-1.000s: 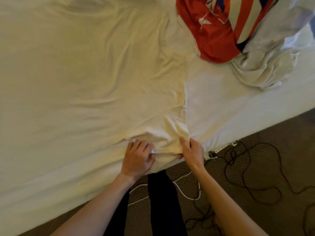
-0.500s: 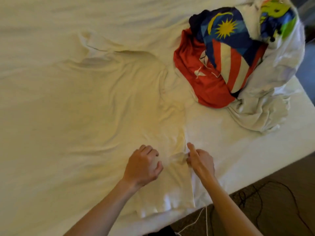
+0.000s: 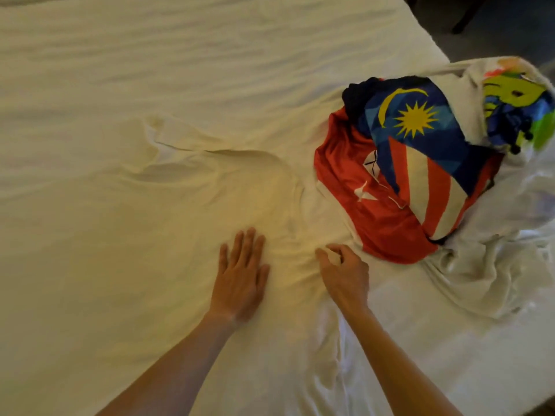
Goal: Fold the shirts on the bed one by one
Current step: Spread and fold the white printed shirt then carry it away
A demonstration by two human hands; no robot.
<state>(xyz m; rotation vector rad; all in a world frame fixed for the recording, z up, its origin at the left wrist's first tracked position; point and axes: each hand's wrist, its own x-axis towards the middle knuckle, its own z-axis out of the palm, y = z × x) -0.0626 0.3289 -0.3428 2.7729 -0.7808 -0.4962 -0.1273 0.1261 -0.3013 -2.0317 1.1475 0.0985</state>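
The bed (image 3: 150,55) carries a cream shirt (image 3: 186,223) spread flat near its front edge, almost the sheet's colour and still rumpled at the neck. A heap of unfolded shirts (image 3: 405,175) sits at the right edge, its red hem close to the working hands. The left hand (image 3: 240,271) rests flat on the cloth, fingers straight; the right hand (image 3: 345,271) pinches a fold of it. Pulling that fold could drag wrinkles under the flat palm, or snag the heap and skew the fold.
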